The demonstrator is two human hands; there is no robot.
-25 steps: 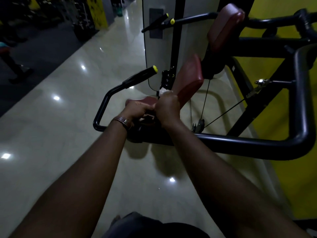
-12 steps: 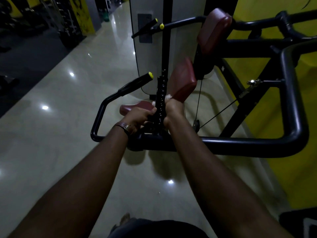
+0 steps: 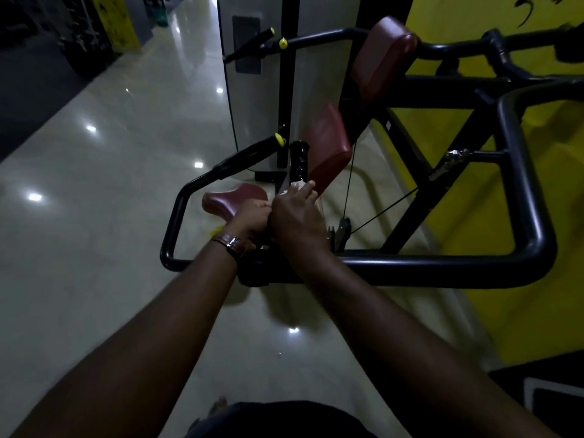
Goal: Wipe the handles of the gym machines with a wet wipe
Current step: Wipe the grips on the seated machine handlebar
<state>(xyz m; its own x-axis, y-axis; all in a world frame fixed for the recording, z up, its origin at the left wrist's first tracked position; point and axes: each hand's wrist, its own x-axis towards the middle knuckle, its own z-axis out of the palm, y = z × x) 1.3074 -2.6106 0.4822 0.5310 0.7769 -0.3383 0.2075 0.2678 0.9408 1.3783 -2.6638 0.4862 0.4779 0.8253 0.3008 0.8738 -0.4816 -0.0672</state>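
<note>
Both forearms are bare, with no sleeves showing. A brown leather strap [image 3: 230, 243] with a small metal buckle circles the left wrist. Dark clothing [image 3: 278, 420] shows at the near bottom edge.

A glossy pale tiled floor [image 3: 104, 191] carries everything — spots of ceiling light reflect in it. The black gym machine frame [image 3: 410, 267] stands on it beside a yellow wall — dark matting [image 3: 34, 86] lies far left.

Two bare forearms reach forward and meet, the left hand [image 3: 252, 218], a strap on its wrist, curled closed beside the right hand [image 3: 297, 216], whose fingers curl around a grip.
</note>
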